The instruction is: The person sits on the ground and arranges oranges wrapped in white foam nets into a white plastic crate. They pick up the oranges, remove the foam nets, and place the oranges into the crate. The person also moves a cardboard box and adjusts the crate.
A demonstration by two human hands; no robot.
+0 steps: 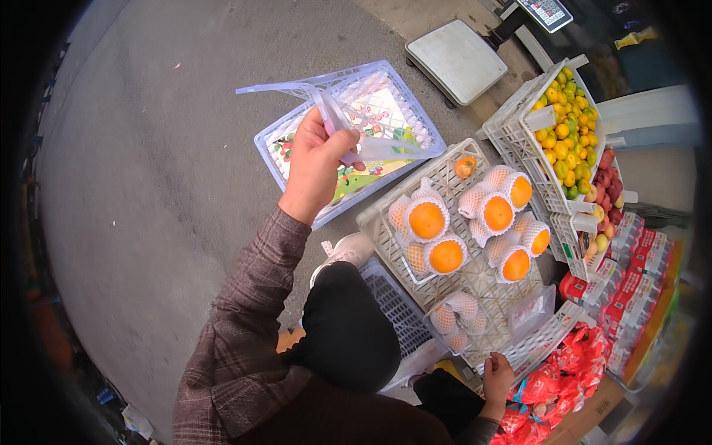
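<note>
My left hand (320, 158) grips folded strips of translucent plastic (334, 114) above a pale blue plastic crate (267, 156). A printed sheet (356, 178) and white foam netting (425, 133) lie in that crate. Beside it, an upturned-looking beige lattice crate (384, 222) bears orange fruits in white foam nets (427, 219), some in clear trays, and a bare orange fruit (465, 167). Another clear tray (459, 350) holds foam nets, with a clear plastic box (531, 314) nearby. My right hand (497, 378) is at the crate's near edge, fingers curled; their grip is unclear.
A platform scale (459, 61) stands at the far right. White crates (517, 133) of green-yellow citrus (564, 139) and red apples (606, 186) are stacked rightward. Bottle packs (628, 289) and red plastic bags (556, 384) sit lower right. My knee (350, 328) adjoins a blue-grey basket (395, 306).
</note>
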